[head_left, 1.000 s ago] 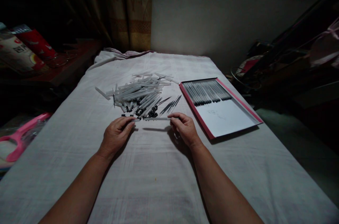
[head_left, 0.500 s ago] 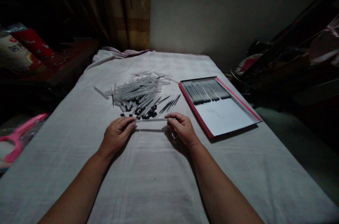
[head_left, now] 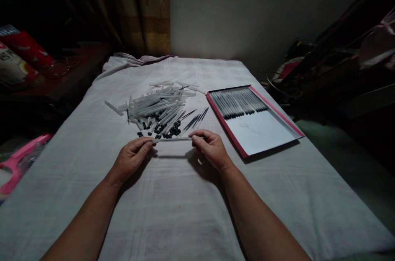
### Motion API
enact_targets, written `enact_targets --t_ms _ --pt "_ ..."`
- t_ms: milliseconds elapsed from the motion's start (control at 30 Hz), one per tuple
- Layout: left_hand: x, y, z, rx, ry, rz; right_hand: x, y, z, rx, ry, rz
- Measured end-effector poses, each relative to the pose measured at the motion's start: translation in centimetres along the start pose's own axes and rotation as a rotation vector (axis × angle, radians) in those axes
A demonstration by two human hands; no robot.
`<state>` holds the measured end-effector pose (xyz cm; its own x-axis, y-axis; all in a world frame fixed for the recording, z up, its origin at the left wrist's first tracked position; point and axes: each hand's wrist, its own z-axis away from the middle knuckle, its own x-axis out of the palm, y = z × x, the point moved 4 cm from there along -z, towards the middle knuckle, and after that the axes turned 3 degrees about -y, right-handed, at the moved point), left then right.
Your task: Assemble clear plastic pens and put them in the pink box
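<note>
My left hand point(head_left: 131, 158) and my right hand point(head_left: 211, 148) pinch opposite ends of a thin translucent pen point(head_left: 174, 139), held level just above the cloth. A pale, clear piece like a cap shows at my left fingertips; whether it is joined to the pen I cannot tell. The right-hand end is hidden by my right fingers. Just beyond my hands lies a loose heap of clear pen barrels point(head_left: 160, 105). Small black plugs point(head_left: 173, 129) lie at its near edge. Several dark ink refills point(head_left: 197, 118) lie to the right of these.
Right of the heap is a shallow red-edged box point(head_left: 259, 137) with a row of black-tipped pens point(head_left: 237, 102) along its far side. A pale checked cloth point(head_left: 173, 220) covers the table. Packages point(head_left: 27, 53) stand on a dark side surface at left, above a pink-handled item point(head_left: 21, 162).
My left hand has drawn slightly left and down, and the pale piece at its fingertips shows more clearly. My right hand keeps its grip. The whole view has shifted slightly.
</note>
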<state>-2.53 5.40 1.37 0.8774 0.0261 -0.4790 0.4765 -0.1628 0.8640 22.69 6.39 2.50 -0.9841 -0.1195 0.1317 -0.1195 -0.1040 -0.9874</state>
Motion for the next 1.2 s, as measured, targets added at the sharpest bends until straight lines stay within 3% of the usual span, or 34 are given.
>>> enact_targets --t_ms 167,267,467,800,967,1200 --pt "0.0 0.2 0.3 -0.211 -0.021 0.26 0.4 0.2 0.1 0.014 -0.021 -0.021" --pt "-0.2 -0.2 0.4 -0.312 0.027 0.381 0.5 0.5 0.0 0.013 -0.016 -0.027" --pt "-0.7 -0.7 0.0 -0.337 0.148 0.511 0.2 0.5 -0.2 0.015 0.019 -0.014" --pt "-0.1 0.7 0.3 -0.408 0.061 0.758 -0.5 0.8 -0.5 -0.005 0.093 -0.148" --pt "0.2 0.8 0.2 -0.405 0.084 0.731 -0.7 1.2 -0.7 0.008 0.106 -0.223" --pt "0.8 0.7 0.2 -0.384 0.044 0.507 -0.9 1.4 -0.6 0.073 0.139 -0.265"
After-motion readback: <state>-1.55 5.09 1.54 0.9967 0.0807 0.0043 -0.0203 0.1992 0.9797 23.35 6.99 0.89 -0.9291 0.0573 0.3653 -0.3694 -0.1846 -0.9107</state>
